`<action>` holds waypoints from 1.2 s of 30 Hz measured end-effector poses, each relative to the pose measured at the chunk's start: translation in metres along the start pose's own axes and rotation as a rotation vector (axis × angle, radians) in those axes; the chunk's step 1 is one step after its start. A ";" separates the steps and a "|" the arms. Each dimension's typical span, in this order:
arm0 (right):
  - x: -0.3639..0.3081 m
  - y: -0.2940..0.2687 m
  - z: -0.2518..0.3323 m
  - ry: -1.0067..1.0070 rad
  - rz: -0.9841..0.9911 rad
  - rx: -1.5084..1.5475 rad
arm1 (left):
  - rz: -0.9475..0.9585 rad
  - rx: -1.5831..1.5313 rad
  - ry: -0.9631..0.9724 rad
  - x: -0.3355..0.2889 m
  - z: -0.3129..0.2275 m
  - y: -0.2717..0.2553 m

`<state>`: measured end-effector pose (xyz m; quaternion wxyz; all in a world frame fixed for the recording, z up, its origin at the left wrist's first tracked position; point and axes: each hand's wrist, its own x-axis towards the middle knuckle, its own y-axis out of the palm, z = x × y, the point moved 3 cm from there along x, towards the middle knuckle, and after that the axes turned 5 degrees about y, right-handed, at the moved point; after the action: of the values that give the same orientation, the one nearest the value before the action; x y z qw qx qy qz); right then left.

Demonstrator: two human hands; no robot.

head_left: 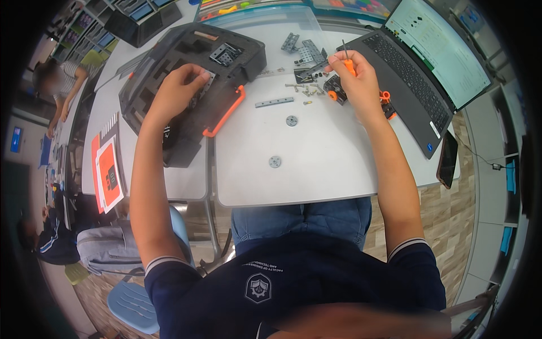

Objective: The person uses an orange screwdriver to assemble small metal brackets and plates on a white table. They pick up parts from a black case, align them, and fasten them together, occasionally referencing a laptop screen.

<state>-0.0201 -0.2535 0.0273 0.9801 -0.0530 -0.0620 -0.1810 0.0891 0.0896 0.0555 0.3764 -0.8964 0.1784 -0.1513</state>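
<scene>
My left hand (182,91) is over the open black case (257,53), thumb and fingertips pressed together. Whether anything sits between them I cannot make out; a grey perforated part shows right beside the fingertips. Over the right side of the table, my right hand (360,76) is closed round a screwdriver (350,66) with an orange handle, its thin dark shaft pointing up. A grey perforated bar (314,69) reaches out from that hand's fingertips, apparently pinched there. Below it lie several loose screws (307,90). Another grey bar (274,103) and two round discs (291,121) lie nearer me.
An open laptop (403,73) stands at the right, with a phone (447,160) by its near corner. The case has an orange handle (227,113). Perforated brackets (307,52) lie at the back. Orange-and-white booklets (108,172) rest at the left edge. Another person sits far left.
</scene>
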 end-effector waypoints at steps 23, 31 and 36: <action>0.008 -0.035 0.014 -0.084 -0.236 0.298 | -0.089 0.384 0.448 0.047 -0.111 0.120; 0.011 -0.036 0.015 -0.040 -0.279 0.300 | -0.054 0.516 0.232 0.117 -0.101 0.168; 0.008 -0.035 0.018 -0.032 -0.277 0.284 | -0.117 0.549 0.231 0.125 -0.095 0.170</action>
<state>-0.0268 -0.2865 0.0491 0.9423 0.0921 -0.1095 -0.3026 0.1268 -0.1347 0.0121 0.5723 -0.7469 0.1204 -0.3164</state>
